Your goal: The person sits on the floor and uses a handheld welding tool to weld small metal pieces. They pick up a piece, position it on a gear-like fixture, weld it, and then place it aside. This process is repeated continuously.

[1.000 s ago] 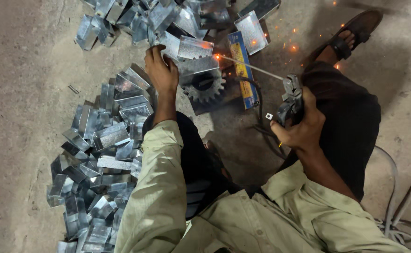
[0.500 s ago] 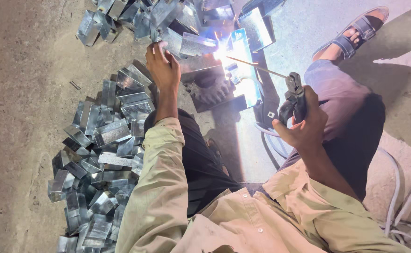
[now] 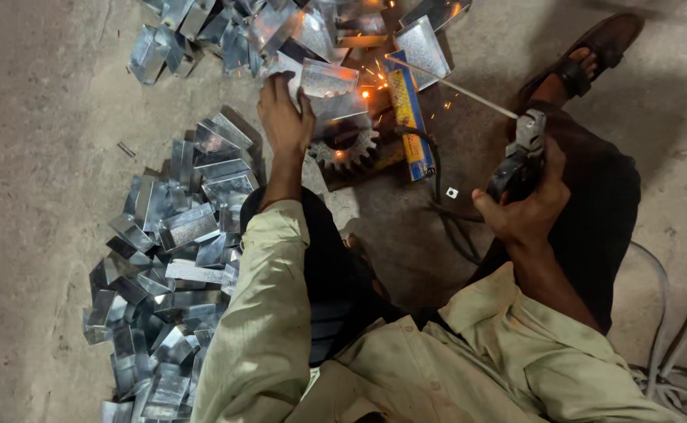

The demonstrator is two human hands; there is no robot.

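Bare concrete floor (image 3: 38,102), grey and dusty, spreads under everything as you crouch over it. Your left hand (image 3: 284,117) reaches forward with its fingers curled down over the near edge of a shiny folded sheet-metal piece (image 3: 326,80), pressing and gripping it in place; the thumb sits toward the right side of the hand. Your right hand (image 3: 525,210) is clenched around the dark handle of an electrode holder (image 3: 519,160), its clamp end pointing up and away from you, and a thin welding rod (image 3: 453,84) runs from that clamp leftward to a tip just above the held metal piece. Orange sparks (image 3: 367,92) scatter between the rod tip and the metal piece. Just below the piece, touching or nearly touching it, lies a dark toothed gear wheel (image 3: 343,147), and beside that a long blue and yellow box (image 3: 410,125) lies flat on the floor. A black cable (image 3: 445,211) loops on the floor between the box and your right hand. More of the same bright metal pieces lie in a heap (image 3: 171,258) along your left side, and another pile (image 3: 226,27) sits at the top beyond your left hand. Your sandalled foot (image 3: 594,51) rests at the upper right, well apart from the sparks.
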